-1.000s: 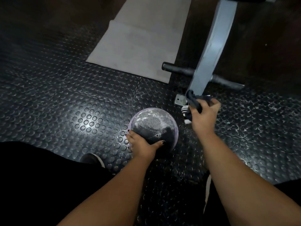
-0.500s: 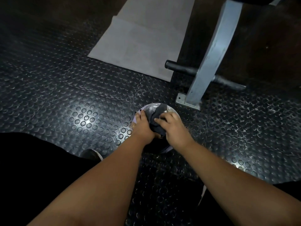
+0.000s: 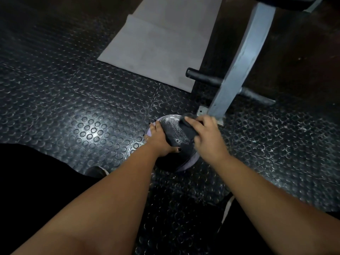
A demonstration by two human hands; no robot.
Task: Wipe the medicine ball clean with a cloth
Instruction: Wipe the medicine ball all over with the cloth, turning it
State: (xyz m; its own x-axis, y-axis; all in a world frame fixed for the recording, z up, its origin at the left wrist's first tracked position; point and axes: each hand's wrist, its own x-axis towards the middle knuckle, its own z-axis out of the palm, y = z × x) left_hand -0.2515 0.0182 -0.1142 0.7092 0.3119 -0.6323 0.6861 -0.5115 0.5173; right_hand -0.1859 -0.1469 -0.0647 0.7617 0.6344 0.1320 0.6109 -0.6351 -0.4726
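Pressing cloth onto ball with right hand, curled round cloth, mostly hiding it. Clasping ball's side with left hand. Ball between hands, lower part lost in shadow.

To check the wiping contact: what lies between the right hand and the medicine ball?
The head view shows the dark cloth between the right hand and the medicine ball; the fingers grip it against the ball's upper right side.

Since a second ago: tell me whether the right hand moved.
Yes. The right hand went left, from the grey bench leg onto the medicine ball with the cloth.
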